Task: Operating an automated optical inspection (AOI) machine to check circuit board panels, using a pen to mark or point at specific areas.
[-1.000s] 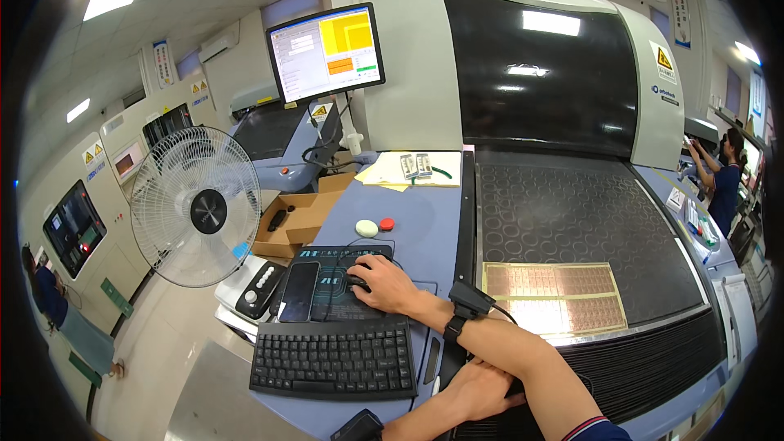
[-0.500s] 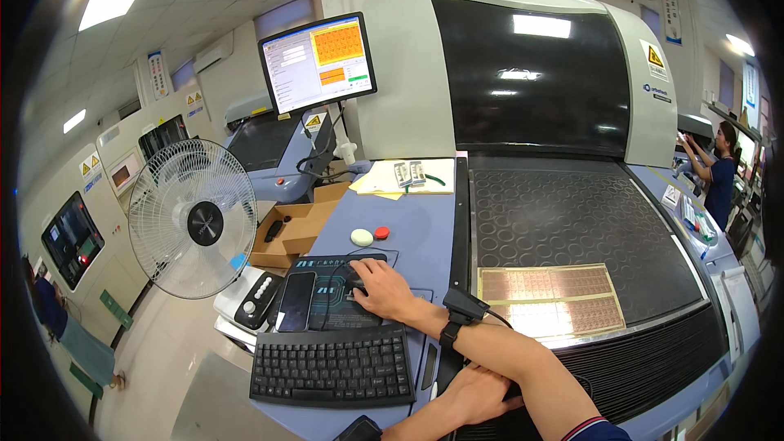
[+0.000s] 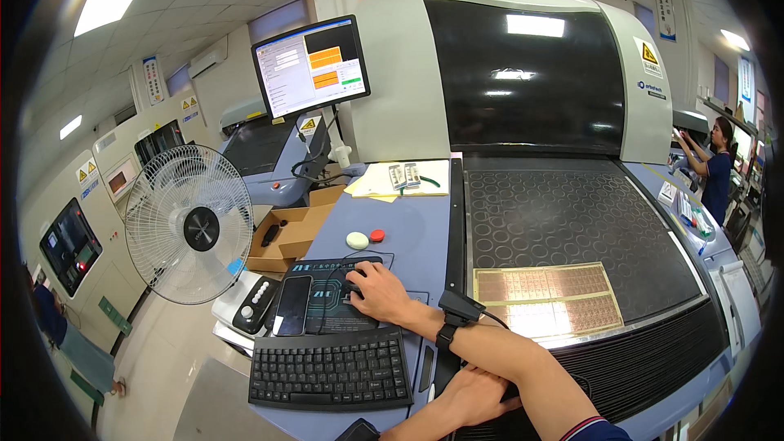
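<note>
My right hand rests over a black computer mouse, its fingers curved round it, on a dark printed mouse pad. A black device is strapped to my right wrist. My left hand lies below, crossed under my right forearm, by the machine's front edge; its fingers are mostly hidden. A black keyboard sits nearer me, and a dark phone lies on the pad's left side. On the monitor are orange panel pictures and a small window. A copper-coloured circuit panel lies on the machine bed.
A large machine with a dark hood stands behind its black bed. Green and red buttons sit on the blue counter. A fan, an open cardboard box and a control box are left; a co-worker stands far right.
On the monitor, the large orange picture has given way to a smaller one with black above it, and a small window shows at lower right. My hands stay in place; the view shifts slightly.
</note>
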A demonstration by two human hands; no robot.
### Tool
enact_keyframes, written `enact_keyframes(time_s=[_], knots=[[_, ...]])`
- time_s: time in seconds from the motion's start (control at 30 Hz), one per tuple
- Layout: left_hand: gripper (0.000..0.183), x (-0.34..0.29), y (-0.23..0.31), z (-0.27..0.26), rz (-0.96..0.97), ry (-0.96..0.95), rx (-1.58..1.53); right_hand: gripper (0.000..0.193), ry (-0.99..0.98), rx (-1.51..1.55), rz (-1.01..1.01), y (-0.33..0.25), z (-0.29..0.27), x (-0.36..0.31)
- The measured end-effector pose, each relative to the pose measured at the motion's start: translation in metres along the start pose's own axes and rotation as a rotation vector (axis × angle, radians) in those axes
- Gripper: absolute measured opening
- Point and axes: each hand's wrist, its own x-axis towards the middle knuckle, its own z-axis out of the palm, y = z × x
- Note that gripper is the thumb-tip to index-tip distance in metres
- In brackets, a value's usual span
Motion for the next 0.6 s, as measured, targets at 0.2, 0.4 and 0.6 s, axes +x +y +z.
enact_keyframes(time_s=[0.2,0.4,0.6], knots=[[0.065,-0.0002,0.0,-0.0013,0.008,0.014,-0.012,0.033,0.038,0.035,-0.04,0.0014,0.0027,0.0004],[0.067,0.0001,0.0003,-0.002,0.009,0.023,-0.015,0.033,0.04,0.035,-0.037,0.0018,0.0033,0.0002],[0.068,0.0,0.0006,-0.0027,0.001,-0.004,0.009,0.036,-0.028,0.007,0.02,-0.002,-0.0025,0.0006]])
